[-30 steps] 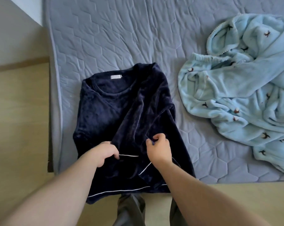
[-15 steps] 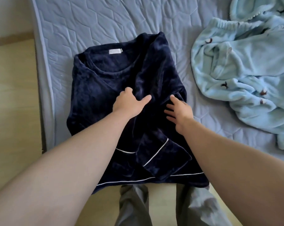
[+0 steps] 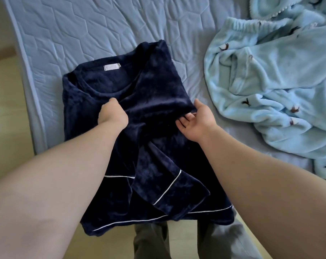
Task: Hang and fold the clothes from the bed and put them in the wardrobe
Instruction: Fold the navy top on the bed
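The navy top [image 3: 154, 86] is laid flat on the bed [image 3: 83, 34], collar away, hem hanging over the near edge. At its middle the cloth is pinched by the left hand [image 3: 112, 114], grip curled tight. On the top's right edge a fold is cupped by the right hand [image 3: 197, 122], palm up, grip spread, fingers [image 3: 184, 120] tucked beneath. Right of the top, pale blue fleece clothes [image 3: 270, 81] are heaped, apart from it.
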Tool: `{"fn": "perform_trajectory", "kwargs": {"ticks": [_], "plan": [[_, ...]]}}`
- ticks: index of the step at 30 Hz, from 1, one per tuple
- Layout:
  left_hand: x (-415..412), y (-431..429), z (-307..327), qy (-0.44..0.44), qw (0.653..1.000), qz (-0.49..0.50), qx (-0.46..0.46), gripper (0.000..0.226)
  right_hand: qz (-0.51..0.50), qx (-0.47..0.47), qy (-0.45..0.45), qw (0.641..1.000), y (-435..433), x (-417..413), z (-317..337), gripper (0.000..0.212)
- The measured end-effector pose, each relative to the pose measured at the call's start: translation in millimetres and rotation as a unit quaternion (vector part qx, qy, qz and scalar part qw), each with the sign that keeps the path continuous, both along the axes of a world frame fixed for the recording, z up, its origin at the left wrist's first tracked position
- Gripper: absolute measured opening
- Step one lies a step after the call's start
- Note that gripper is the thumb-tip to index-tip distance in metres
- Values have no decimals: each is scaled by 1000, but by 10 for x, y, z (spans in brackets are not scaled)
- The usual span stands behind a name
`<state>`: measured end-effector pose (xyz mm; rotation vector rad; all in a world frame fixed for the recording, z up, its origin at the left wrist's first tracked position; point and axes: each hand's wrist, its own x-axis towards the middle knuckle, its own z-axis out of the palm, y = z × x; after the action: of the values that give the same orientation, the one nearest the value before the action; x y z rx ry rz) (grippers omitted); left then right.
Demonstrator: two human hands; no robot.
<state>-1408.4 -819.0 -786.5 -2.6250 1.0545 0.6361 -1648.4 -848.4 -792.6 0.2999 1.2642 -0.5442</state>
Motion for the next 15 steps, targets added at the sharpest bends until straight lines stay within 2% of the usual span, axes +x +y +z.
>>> {"fn": "perform_trajectory", "kwargs": {"ticks": [3, 6, 9, 11, 13, 15], "plan": [[-76, -99, -73, 8, 1000, -3, 13, 36, -36, 5, 18, 999, -125, -25, 4, 29], [-148, -123, -111, 8, 998, -48, 39, 28, -89, 16, 24, 996, -157, -56, -48, 34], [-201, -257, -108, 9, 991, -66, 114, 34, -76, 21, 29, 996, -97, -66, -138, 33], [-239, -476, -28, 41, 986, -62, 153, 34, -65, 24, 38, 997, -94, -70, -188, 34], [-303, -710, 44, 108, 987, -35, 112, 22, -54, 23, 53, 997, -116, -72, -233, 35], [-398, -892, 62, 204, 979, 22, 10, 21, -39, 17, 62, 997, -123, -64, -261, 37]]}}
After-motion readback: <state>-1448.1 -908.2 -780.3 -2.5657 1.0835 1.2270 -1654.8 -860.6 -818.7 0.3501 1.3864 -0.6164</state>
